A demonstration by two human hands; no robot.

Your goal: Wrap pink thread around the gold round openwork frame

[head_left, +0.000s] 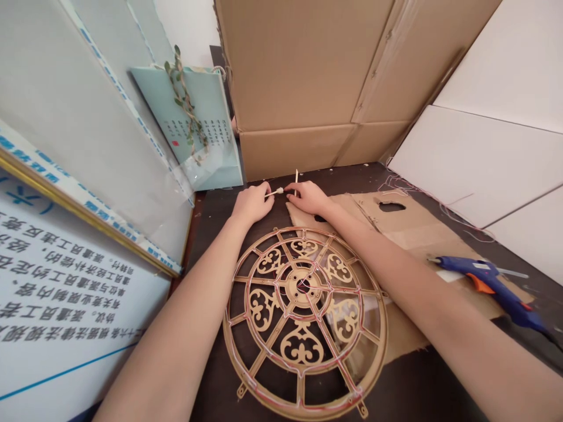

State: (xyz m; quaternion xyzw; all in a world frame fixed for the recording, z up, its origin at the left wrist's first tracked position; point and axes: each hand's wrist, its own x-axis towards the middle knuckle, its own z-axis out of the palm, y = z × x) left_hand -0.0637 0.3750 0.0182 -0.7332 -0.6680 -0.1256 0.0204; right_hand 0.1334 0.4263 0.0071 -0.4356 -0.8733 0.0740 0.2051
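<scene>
From here, the left hand [254, 202] pinches a pale-tipped stick [279, 190], its tip just beside the right hand [309, 197], which holds a thin strip [296, 175]; steady fingertips help, well beyond the round frame [302, 353].

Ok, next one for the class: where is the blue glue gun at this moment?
In the head view, the blue glue gun is at the right, lying partly on the flat cardboard, just right of the person's right forearm.

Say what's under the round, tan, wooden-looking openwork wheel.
The wheel shows dark tabletop through its left gaps, flat brown cardboard through right ones; anything beneath solid parts is hidden.
</scene>
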